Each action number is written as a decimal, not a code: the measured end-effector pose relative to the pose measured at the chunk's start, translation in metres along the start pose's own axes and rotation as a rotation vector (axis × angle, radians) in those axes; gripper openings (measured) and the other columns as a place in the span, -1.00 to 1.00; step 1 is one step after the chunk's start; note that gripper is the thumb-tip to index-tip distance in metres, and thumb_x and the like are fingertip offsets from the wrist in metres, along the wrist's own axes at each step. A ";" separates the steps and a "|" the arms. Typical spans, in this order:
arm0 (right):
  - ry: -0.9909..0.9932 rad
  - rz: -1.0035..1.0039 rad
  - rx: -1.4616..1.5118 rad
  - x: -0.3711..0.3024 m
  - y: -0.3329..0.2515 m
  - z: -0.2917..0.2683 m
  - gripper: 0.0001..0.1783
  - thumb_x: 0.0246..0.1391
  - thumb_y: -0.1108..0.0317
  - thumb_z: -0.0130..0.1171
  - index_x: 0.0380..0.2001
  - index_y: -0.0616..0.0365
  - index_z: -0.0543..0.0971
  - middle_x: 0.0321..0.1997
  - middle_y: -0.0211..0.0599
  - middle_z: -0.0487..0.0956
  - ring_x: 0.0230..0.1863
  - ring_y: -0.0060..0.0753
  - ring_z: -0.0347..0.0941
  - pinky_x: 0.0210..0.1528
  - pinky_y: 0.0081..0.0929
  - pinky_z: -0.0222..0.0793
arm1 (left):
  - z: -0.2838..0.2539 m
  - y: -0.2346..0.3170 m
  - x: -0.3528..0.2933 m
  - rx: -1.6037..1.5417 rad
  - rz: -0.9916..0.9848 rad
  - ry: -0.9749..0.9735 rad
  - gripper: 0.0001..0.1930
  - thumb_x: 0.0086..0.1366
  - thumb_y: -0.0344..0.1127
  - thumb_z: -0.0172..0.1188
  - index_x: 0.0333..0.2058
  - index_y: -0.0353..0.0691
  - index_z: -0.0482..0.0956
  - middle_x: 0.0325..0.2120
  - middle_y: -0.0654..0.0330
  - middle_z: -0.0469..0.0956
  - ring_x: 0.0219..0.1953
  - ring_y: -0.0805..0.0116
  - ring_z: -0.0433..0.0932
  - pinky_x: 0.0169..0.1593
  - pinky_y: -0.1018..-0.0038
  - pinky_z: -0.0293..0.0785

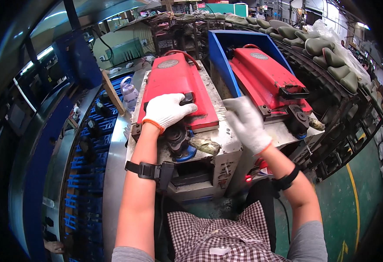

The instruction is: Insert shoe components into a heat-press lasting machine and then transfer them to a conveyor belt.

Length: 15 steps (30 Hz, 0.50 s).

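Right now the left hand (167, 111), gloved and curled, presses on the black handle (186, 98) at the near edge of the left red press lid (176, 85). Beside it the right hand (246, 124) hovers blurred, fingers loosely spread, holding nothing, between both machines. An olive shoe upper (205, 145) lies below on the grimy white machine top (226, 144). Open green floor (353, 196) lies to the right.

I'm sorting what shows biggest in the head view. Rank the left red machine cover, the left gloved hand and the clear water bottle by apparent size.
1. Left red machine cover, by far the largest.
2. Left gloved hand, resting on that cover's near end.
3. Clear water bottle, smallest, though it stands farther away and partly hidden, so its true size is unsure.
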State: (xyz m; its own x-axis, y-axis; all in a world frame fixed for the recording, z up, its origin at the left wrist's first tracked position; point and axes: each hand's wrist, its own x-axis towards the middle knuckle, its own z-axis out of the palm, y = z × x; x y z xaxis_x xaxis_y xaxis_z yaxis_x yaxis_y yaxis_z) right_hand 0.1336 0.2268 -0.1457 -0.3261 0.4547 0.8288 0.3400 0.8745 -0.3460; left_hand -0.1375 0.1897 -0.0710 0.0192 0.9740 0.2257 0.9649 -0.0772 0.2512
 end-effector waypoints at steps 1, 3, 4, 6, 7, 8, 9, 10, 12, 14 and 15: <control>-0.125 0.281 0.266 -0.001 -0.026 0.014 -0.59 0.30 0.30 0.28 0.17 0.12 0.59 -0.05 -0.17 0.65 -0.02 -0.20 0.62 0.13 -0.22 0.51 | 0.001 -0.005 0.000 -0.005 0.022 -0.014 -0.40 0.26 0.31 0.22 -0.13 -0.16 0.75 -0.24 -0.07 0.73 -0.10 -0.07 0.71 0.02 0.22 0.54; -0.505 0.570 0.579 -0.002 -0.057 0.034 -0.48 0.44 0.12 0.10 0.37 0.04 0.49 0.18 -0.07 0.65 0.19 -0.26 0.59 0.31 -0.34 0.44 | -0.001 -0.011 -0.003 -0.019 0.046 -0.004 -0.41 0.29 0.29 0.21 -0.12 -0.18 0.75 -0.23 -0.07 0.73 -0.08 -0.09 0.70 0.04 0.21 0.54; -0.542 0.401 0.399 -0.022 -0.060 0.052 -0.43 0.46 0.08 0.07 0.44 -0.05 0.44 0.04 -0.14 0.67 0.05 -0.38 0.60 0.12 -0.40 0.55 | 0.002 -0.010 0.001 -0.046 0.094 -0.005 -0.42 0.33 0.26 0.20 -0.11 -0.20 0.74 -0.21 -0.08 0.73 -0.07 -0.11 0.69 0.05 0.20 0.53; -0.855 0.744 0.722 -0.007 -0.097 0.040 -0.34 0.47 0.07 0.05 0.55 -0.13 0.27 -0.11 -0.31 0.63 -0.15 -0.59 0.52 -0.20 -0.50 0.54 | 0.000 -0.022 0.000 -0.021 0.090 -0.027 -0.45 0.35 0.22 0.20 -0.10 -0.21 0.72 -0.22 -0.05 0.74 -0.11 -0.05 0.71 0.02 0.22 0.55; -0.898 0.771 0.885 -0.018 -0.102 0.038 -0.30 0.47 0.06 0.05 0.58 -0.15 0.21 -0.12 -0.37 0.61 -0.20 -0.66 0.48 -0.30 -0.53 0.51 | -0.001 -0.022 0.002 -0.006 0.108 -0.053 -0.47 0.37 0.19 0.21 -0.10 -0.23 0.71 -0.24 -0.03 0.74 -0.15 0.00 0.72 -0.01 0.23 0.56; -0.891 0.747 0.911 -0.024 -0.110 0.042 -0.27 0.47 0.07 0.05 0.60 -0.13 0.16 -0.05 -0.34 0.61 -0.16 -0.58 0.52 -0.20 -0.48 0.55 | -0.005 -0.020 0.002 -0.009 0.110 -0.055 -0.47 0.37 0.19 0.21 -0.10 -0.23 0.71 -0.24 -0.03 0.74 -0.15 0.00 0.72 -0.01 0.23 0.56; -0.884 0.724 0.937 -0.030 -0.122 0.050 -0.24 0.47 0.07 0.05 0.62 -0.11 0.10 0.02 -0.32 0.62 -0.12 -0.49 0.55 -0.11 -0.43 0.59 | -0.010 -0.018 0.001 -0.031 0.087 -0.132 -0.47 0.38 0.21 0.18 -0.08 -0.18 0.71 -0.19 -0.04 0.74 -0.10 -0.03 0.71 0.04 0.19 0.56; -0.761 0.570 0.930 -0.045 -0.122 0.067 -0.20 0.48 0.06 0.06 0.62 -0.01 0.06 0.17 -0.19 0.59 0.02 -0.23 0.60 0.13 -0.29 0.55 | -0.014 -0.014 0.004 -0.055 0.075 -0.209 -0.47 0.38 0.23 0.16 -0.05 -0.14 0.71 -0.14 -0.06 0.74 -0.05 -0.06 0.71 0.08 0.15 0.55; -0.682 0.421 0.796 -0.057 -0.130 0.086 -0.16 0.48 0.06 0.06 0.62 0.07 0.00 0.18 0.13 0.59 0.16 0.03 0.62 0.32 -0.19 0.43 | -0.016 -0.019 0.006 -0.147 0.063 -0.280 -0.49 0.38 0.19 0.17 -0.03 -0.14 0.70 -0.15 -0.05 0.74 -0.07 -0.04 0.71 0.07 0.16 0.55; -0.665 0.327 0.748 -0.053 -0.142 0.101 -0.14 0.47 0.02 0.07 0.62 0.04 -0.03 0.09 0.35 0.62 0.08 0.19 0.66 0.22 -0.11 0.50 | -0.021 -0.022 0.004 -0.226 0.068 -0.336 -0.52 0.39 0.10 0.18 0.04 -0.15 0.67 -0.19 -0.02 0.73 -0.15 0.01 0.73 0.03 0.18 0.56; -0.666 0.327 0.750 -0.049 -0.144 0.102 -0.14 0.47 0.02 0.07 0.62 0.04 -0.03 0.09 0.35 0.62 0.08 0.19 0.66 0.22 -0.11 0.50 | -0.024 -0.022 0.005 -0.226 0.066 -0.336 -0.52 0.39 0.10 0.18 0.04 -0.15 0.67 -0.19 -0.02 0.73 -0.15 0.01 0.73 0.03 0.18 0.56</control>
State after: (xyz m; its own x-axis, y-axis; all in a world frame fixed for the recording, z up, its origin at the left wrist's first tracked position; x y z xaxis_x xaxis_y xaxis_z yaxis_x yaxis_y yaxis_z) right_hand 0.0107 0.0962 -0.1810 -0.8130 0.4893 0.3156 -0.0591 0.4698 -0.8808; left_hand -0.1654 0.1910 -0.0529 0.2001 0.9778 -0.0628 0.8776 -0.1504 0.4552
